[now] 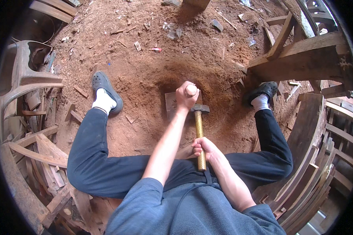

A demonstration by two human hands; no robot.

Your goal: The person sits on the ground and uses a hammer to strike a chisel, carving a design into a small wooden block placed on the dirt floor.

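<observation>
My left hand (185, 98) is closed round an upright tool whose round wooden handle end (191, 90) points up at me. The tool's lower end is hidden under the fist, so I cannot make out its kind. Beneath that hand, a flat pale board (171, 102) lies on the ground, partly covered by the fist. My right hand (204, 149) grips a hammer (199, 127) low on its yellow handle. The grey hammer head is just right of and below my left fist, close beside it.
Sawdust-covered ground (137, 78) with wood chips and litter spreads ahead. My feet in dark clogs (103, 88) stand wide apart. A curved wooden frame (31, 80) and offcuts crowd the left. Heavy beams (302, 58) and stacked planks (302, 149) line the right.
</observation>
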